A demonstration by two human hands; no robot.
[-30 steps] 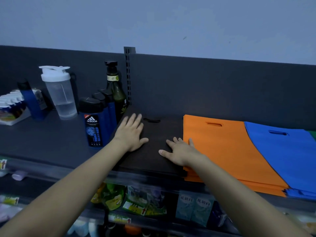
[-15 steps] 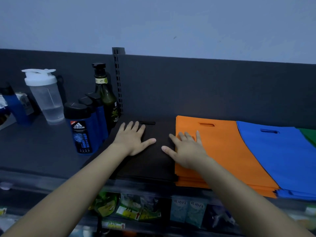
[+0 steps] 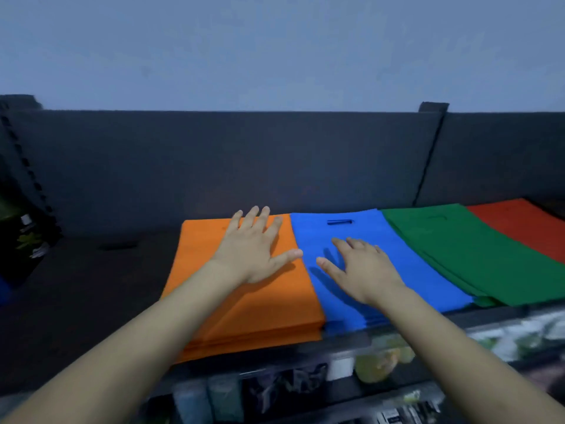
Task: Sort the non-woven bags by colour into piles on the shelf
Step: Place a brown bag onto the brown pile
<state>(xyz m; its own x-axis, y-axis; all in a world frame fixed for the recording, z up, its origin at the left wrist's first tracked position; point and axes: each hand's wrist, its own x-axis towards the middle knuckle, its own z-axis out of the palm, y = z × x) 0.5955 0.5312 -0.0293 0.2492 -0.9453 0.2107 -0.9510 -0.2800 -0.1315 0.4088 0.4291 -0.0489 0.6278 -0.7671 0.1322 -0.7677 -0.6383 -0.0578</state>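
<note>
I pressed my left hand [image 3: 253,250] flat on the orange pile [image 3: 208,258], right hand [image 3: 363,270] spread over the blue pile [image 3: 419,270] (both empty), presumably neatening them.

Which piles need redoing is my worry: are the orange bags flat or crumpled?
Flat. The orange bags lie in an even stack, layered edges visible in front; the left hand rests on top.

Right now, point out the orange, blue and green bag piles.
orange bag pile [image 3: 269,310]: head view, top face near the front edge.
blue bag pile [image 3: 367,224]: head view, top face near the back edge.
green bag pile [image 3: 458,255]: head view, middle of the top face.
</note>
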